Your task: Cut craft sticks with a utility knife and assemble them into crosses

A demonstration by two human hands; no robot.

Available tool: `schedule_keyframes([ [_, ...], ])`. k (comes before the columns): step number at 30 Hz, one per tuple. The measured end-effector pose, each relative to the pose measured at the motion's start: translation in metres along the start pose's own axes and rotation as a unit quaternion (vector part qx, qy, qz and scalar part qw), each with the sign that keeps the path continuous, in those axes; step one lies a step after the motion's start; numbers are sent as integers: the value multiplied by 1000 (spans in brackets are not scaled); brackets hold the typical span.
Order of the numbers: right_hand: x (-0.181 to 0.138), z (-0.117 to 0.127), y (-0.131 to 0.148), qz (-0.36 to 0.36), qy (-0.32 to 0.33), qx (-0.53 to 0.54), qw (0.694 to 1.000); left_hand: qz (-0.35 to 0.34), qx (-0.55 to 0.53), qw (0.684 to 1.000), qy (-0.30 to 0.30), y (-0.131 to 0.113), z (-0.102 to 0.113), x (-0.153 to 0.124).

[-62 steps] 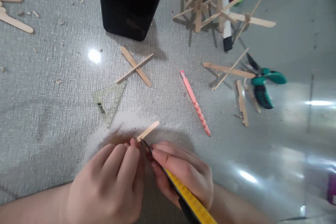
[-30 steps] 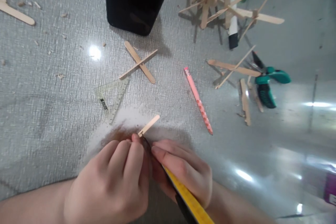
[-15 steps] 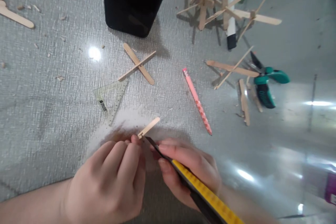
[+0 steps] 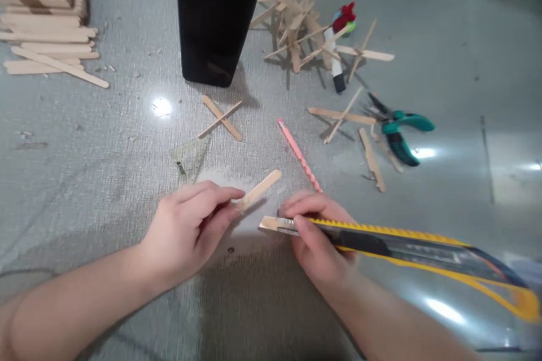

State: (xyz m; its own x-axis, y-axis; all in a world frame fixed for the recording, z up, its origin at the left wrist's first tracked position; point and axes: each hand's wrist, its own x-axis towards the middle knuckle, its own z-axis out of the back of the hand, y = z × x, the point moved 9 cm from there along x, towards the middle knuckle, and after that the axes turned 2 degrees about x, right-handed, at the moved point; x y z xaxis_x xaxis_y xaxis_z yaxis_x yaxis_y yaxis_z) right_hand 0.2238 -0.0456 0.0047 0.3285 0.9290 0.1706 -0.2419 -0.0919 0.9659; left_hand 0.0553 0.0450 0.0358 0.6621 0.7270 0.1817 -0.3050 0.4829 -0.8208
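Observation:
My left hand pinches one end of a wooden popsicle stick, which points up and to the right. My right hand is wrapped round a yellow and black utility knife, its short blade out and aimed left. The blade tip lies just below and apart from the stick. Beyond my left hand is a clear set square. A pink pencil rests just past my right hand. Two crossed popsicle sticks lie farther out on the grey table.
A tall black object stands at the back. Bundled and loose popsicle sticks fill the back left. Right of centre lie a heap of crossed sticks, a black-capped marker and green-handled pliers. Wood shavings dot the table.
The knife has swung away from the stick to a flatter angle, its blade now farther right. My left hand has rolled from knuckles-up to a side pinch. The view has widened.

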Motion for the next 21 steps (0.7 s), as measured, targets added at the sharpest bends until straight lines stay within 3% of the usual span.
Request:
schedule_keyframes([
  [6, -4, -1, -9, -25, -3, 66, 998, -7, -16, 1000, -6, -5, -4, -6],
  [10, -4, -13, 0, 5, 50, 105, 993, 6, -52, 999, 0, -2, -5, -9],
  [16, -3, -27, 18, 59, 155, 95, 982, -108, -57, 991, 51, -15, -11, -10],
  [21, -4, -27, 20, 70, 166, 53, 982, -110, -43, 991, 63, -14, -13, -8],
])
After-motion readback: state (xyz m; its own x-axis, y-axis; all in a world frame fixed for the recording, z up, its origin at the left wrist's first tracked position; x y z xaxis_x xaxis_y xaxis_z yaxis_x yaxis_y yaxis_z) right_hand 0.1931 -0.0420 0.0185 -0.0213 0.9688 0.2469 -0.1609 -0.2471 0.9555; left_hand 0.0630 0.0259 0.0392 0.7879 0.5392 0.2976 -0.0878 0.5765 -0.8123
